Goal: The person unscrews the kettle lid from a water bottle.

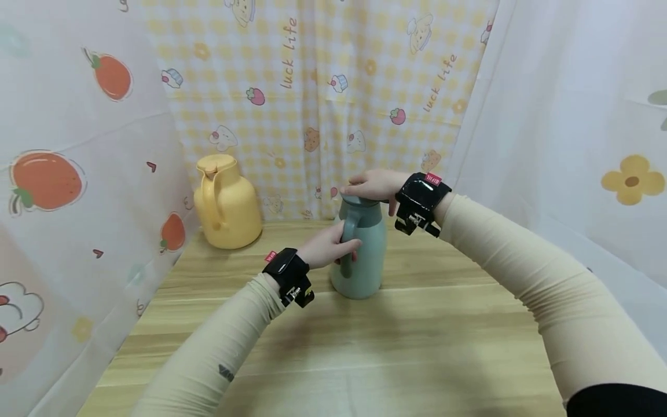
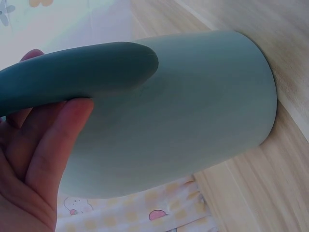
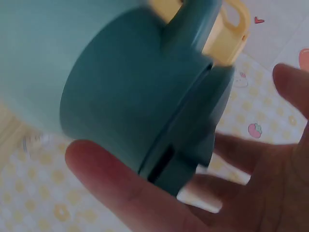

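A pale green thermos jug (image 1: pixel 369 266) stands upright on the wooden table, its neck and handle a darker green. My left hand (image 1: pixel 327 248) grips the jug's handle (image 2: pixel 96 67), with the thumb on one side and fingers on the other. Over the top of the jug, my right hand (image 1: pixel 379 185) holds the dark green lid (image 3: pixel 198 130). In the right wrist view its thumb lies along the neck side while other fingers reach round the lid's far edge; one finger is raised off it. The lid looks tilted against the neck, with a dark gap along the seam.
A yellow thermos jug (image 1: pixel 234 205) with a handle stands at the table's back left corner. Patterned curtains (image 1: pixel 292 133) hang behind the table and along both sides. The wooden table (image 1: pixel 333 347) stretches toward me in front of the green jug.
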`<state>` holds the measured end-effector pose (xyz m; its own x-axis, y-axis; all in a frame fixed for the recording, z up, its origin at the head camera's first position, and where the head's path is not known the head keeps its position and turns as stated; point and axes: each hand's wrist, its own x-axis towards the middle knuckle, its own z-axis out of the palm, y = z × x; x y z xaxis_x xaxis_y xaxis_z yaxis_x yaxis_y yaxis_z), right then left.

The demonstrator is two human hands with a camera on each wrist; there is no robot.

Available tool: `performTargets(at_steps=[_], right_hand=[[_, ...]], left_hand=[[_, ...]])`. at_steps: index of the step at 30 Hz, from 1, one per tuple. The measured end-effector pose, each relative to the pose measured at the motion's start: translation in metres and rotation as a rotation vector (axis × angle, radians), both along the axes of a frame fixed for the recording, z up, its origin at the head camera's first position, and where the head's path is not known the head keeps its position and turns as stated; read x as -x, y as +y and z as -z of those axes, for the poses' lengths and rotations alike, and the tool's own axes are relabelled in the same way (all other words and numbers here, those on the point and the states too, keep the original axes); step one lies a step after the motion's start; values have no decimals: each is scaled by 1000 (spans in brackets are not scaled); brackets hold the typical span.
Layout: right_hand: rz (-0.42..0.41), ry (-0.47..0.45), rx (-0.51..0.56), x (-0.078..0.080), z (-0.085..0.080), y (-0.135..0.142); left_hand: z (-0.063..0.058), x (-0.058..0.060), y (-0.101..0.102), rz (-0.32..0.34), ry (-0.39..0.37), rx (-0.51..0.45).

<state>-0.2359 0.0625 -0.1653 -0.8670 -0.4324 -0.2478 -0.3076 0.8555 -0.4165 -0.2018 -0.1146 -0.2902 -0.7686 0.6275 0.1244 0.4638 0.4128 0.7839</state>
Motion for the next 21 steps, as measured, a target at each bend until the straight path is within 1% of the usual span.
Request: performTargets(at_steps=[6, 11, 17, 21], right_hand=[[53, -26, 95, -8, 10, 5], [49, -35, 151, -7, 13, 4], [30, 2, 138, -6, 10, -2], [23, 51, 131, -4, 13, -5]], left_hand=[[7, -1, 5, 8, -14, -2], [6, 0, 4, 2, -21, -13], [4, 1, 3, -16, 5, -23], [3, 0, 3, -19, 18, -17]])
